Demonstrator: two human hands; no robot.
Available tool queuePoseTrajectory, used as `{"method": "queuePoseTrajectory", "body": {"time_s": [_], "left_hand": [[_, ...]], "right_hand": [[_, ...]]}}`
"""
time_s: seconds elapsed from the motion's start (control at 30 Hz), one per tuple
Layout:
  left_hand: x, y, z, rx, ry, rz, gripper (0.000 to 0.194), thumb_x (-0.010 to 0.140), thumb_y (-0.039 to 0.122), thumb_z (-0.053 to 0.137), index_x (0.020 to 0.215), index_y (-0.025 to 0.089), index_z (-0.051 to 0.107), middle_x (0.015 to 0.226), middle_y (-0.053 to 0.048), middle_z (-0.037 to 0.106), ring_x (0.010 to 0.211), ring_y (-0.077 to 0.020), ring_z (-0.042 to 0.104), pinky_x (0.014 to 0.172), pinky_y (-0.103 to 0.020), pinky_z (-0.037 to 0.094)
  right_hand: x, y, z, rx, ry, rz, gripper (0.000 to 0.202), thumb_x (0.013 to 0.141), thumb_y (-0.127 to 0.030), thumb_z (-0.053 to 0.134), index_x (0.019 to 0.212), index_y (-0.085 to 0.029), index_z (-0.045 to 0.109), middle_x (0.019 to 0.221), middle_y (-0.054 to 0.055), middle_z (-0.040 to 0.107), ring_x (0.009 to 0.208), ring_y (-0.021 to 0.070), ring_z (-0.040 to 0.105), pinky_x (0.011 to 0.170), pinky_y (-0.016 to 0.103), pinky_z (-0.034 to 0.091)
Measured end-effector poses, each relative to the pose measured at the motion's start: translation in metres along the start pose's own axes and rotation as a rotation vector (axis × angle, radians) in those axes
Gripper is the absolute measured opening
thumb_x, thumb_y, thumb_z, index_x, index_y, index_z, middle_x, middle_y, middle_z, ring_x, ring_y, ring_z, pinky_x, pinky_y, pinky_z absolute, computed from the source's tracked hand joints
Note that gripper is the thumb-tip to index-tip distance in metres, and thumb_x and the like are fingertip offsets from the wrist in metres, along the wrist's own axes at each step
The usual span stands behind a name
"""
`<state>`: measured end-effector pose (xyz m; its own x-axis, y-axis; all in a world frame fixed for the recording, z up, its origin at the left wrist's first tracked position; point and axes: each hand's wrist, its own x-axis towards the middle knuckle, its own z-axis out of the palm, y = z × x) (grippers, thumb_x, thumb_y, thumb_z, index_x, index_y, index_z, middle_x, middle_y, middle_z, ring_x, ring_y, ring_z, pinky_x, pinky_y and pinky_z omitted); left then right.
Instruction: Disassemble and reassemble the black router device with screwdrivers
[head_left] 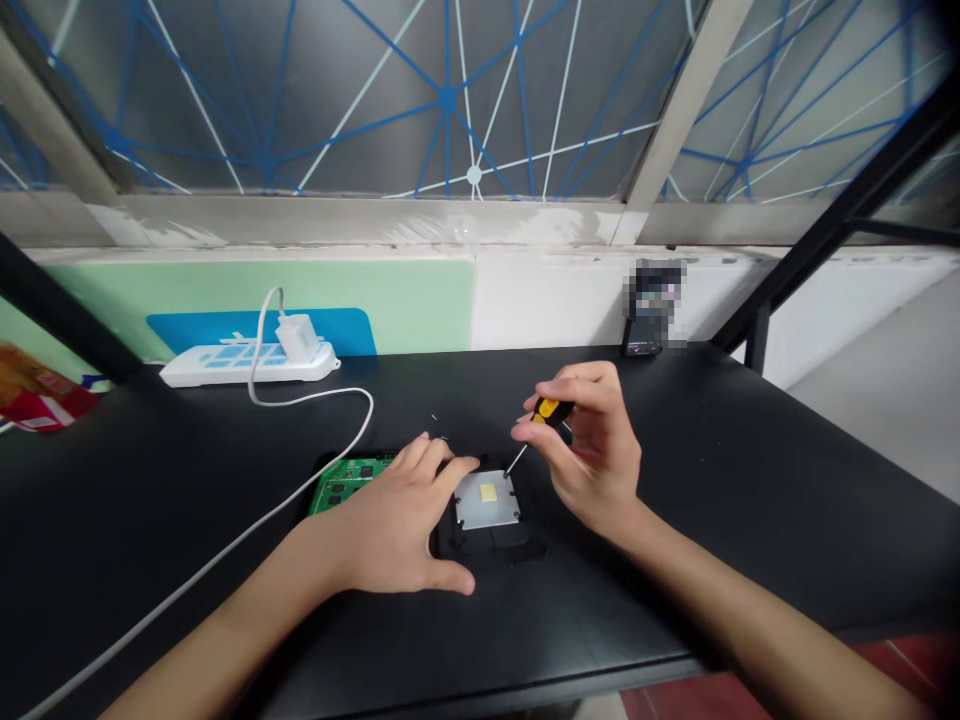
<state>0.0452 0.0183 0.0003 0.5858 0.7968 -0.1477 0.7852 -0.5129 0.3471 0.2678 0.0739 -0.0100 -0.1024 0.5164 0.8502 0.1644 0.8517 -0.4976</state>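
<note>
A yellow-and-black screwdriver (550, 408) is gripped in my right hand (592, 445), its thin shaft slanting down to the left. The tip meets the upper right corner of a silvery metal plate (480, 513), which has dark screws around its edges and a small pale yellow square (489, 492) in the middle. This plate sits in a black casing (480, 542) on the table. My left hand (397, 515) lies over the casing's left side with fingers spread, and partly covers a green circuit board (341, 482).
A white power strip (217, 372) with a plugged-in charger (298, 338) stands at the back left. Its white cable (247, 535) runs forward across the black table (750, 480). A red packet (45, 395) lies far left; a phone-like device (651, 310) leans against the wall.
</note>
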Motion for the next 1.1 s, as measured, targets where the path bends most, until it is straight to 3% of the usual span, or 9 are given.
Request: {"method": "queuePoseTrajectory", "body": {"time_s": [0.1, 0.2, 0.33, 0.43, 0.53, 0.63, 0.73, 0.93, 1.1], "left_hand": [[0.0003, -0.0008, 0.0009, -0.012, 0.013, 0.006, 0.101, 0.073, 0.063, 0.079, 0.153, 0.02, 0.034, 0.145, -0.017, 0.043, 0.146, -0.0476, 0.026, 0.118, -0.067, 0.025], [0.0004, -0.0012, 0.0016, -0.023, 0.038, 0.021, 0.1, 0.072, 0.061, 0.08, 0.152, 0.021, 0.036, 0.143, -0.016, 0.045, 0.144, -0.047, 0.029, 0.117, -0.067, 0.028], [0.0001, -0.0011, 0.0015, -0.024, 0.031, 0.014, 0.099, 0.072, 0.06, 0.081, 0.151, 0.021, 0.036, 0.141, -0.015, 0.046, 0.143, -0.0464, 0.031, 0.117, -0.067, 0.028], [0.0002, -0.001, 0.0012, -0.018, 0.035, 0.025, 0.1, 0.072, 0.06, 0.081, 0.151, 0.019, 0.036, 0.14, -0.016, 0.045, 0.143, -0.0456, 0.031, 0.119, -0.065, 0.025], [0.0009, -0.0003, 0.0005, -0.018, 0.043, 0.03, 0.099, 0.073, 0.06, 0.081, 0.151, 0.019, 0.036, 0.139, -0.015, 0.046, 0.142, -0.0452, 0.032, 0.118, -0.066, 0.027], [0.0014, 0.0011, -0.0006, -0.01, 0.024, 0.014, 0.1, 0.072, 0.06, 0.081, 0.152, 0.019, 0.036, 0.14, -0.016, 0.046, 0.141, -0.0456, 0.032, 0.117, -0.065, 0.03], [0.0011, 0.0021, -0.0012, -0.003, 0.017, 0.008, 0.1, 0.073, 0.06, 0.081, 0.152, 0.019, 0.036, 0.141, -0.016, 0.044, 0.142, -0.0458, 0.031, 0.117, -0.064, 0.03], [0.0004, 0.0025, -0.0012, -0.003, 0.028, 0.019, 0.1, 0.072, 0.061, 0.081, 0.152, 0.019, 0.036, 0.141, -0.016, 0.046, 0.144, -0.0465, 0.03, 0.118, -0.065, 0.027], [0.0007, 0.0028, -0.0022, 0.006, 0.008, 0.004, 0.101, 0.073, 0.06, 0.081, 0.152, 0.017, 0.035, 0.143, -0.018, 0.044, 0.146, -0.0472, 0.027, 0.12, -0.065, 0.024]], "right_hand": [[-0.0005, -0.0032, 0.0001, -0.011, 0.026, 0.031, 0.044, 0.084, -0.011, 0.074, 0.12, -0.034, 0.062, 0.105, 0.002, 0.059, 0.089, 0.0176, 0.065, 0.071, 0.037, 0.058], [-0.002, -0.0063, 0.0007, 0.083, -0.011, 0.102, 0.042, 0.096, -0.013, 0.057, 0.131, -0.033, 0.053, 0.117, 0.004, 0.066, 0.095, 0.0178, 0.07, 0.076, 0.039, 0.06], [-0.0034, -0.0077, 0.0007, 0.193, -0.044, 0.088, 0.037, 0.101, -0.017, 0.045, 0.136, -0.03, 0.047, 0.129, 0.008, 0.066, 0.101, 0.0192, 0.072, 0.081, 0.041, 0.061], [-0.0029, -0.0063, 0.0006, 0.181, -0.054, 0.069, 0.037, 0.097, -0.017, 0.055, 0.131, -0.031, 0.05, 0.131, 0.008, 0.06, 0.101, 0.0192, 0.071, 0.081, 0.041, 0.061], [-0.0019, -0.0029, 0.0005, 0.089, -0.031, 0.046, 0.051, 0.084, -0.014, 0.074, 0.127, -0.034, 0.054, 0.121, 0.004, 0.052, 0.093, 0.0171, 0.068, 0.076, 0.038, 0.061], [-0.0015, -0.0001, 0.0007, -0.001, 0.003, 0.037, 0.057, 0.077, -0.013, 0.081, 0.124, -0.035, 0.057, 0.112, 0.002, 0.052, 0.089, 0.016, 0.065, 0.071, 0.035, 0.059], [-0.002, -0.0013, 0.0005, -0.015, 0.004, 0.057, 0.05, 0.084, -0.012, 0.073, 0.127, -0.034, 0.057, 0.109, 0.002, 0.06, 0.091, 0.0167, 0.066, 0.073, 0.035, 0.059], [-0.0024, -0.0079, -0.0009, 0.176, -0.072, 0.092, 0.038, 0.1, -0.018, 0.047, 0.136, -0.031, 0.049, 0.121, 0.007, 0.068, 0.101, 0.02, 0.071, 0.082, 0.043, 0.061], [-0.0004, -0.0035, 0.0004, 0.114, -0.044, 0.019, 0.042, 0.089, -0.021, 0.07, 0.126, -0.033, 0.056, 0.115, 0.003, 0.054, 0.09, 0.0164, 0.068, 0.074, 0.038, 0.062]]}}
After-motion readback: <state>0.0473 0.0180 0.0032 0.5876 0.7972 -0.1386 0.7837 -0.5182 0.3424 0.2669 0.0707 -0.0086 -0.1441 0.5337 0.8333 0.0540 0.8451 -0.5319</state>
